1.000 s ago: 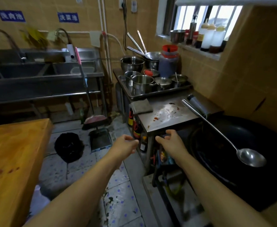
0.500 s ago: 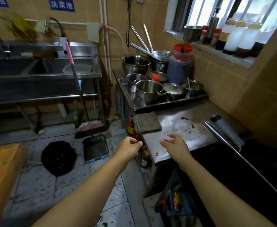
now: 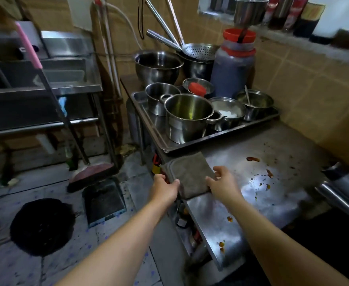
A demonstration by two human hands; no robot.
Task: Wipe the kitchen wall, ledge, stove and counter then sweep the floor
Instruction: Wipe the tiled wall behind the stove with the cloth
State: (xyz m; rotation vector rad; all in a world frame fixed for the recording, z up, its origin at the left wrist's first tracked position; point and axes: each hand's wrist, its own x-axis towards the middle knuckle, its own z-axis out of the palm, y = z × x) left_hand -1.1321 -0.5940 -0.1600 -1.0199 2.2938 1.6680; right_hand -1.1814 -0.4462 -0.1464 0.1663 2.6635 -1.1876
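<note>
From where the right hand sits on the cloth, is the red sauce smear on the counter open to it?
Probably yes. The right hand rests on the grey cloth, and only bare steel counter lies between it and the sauce smear. The tray of pots stands behind that path.
</note>
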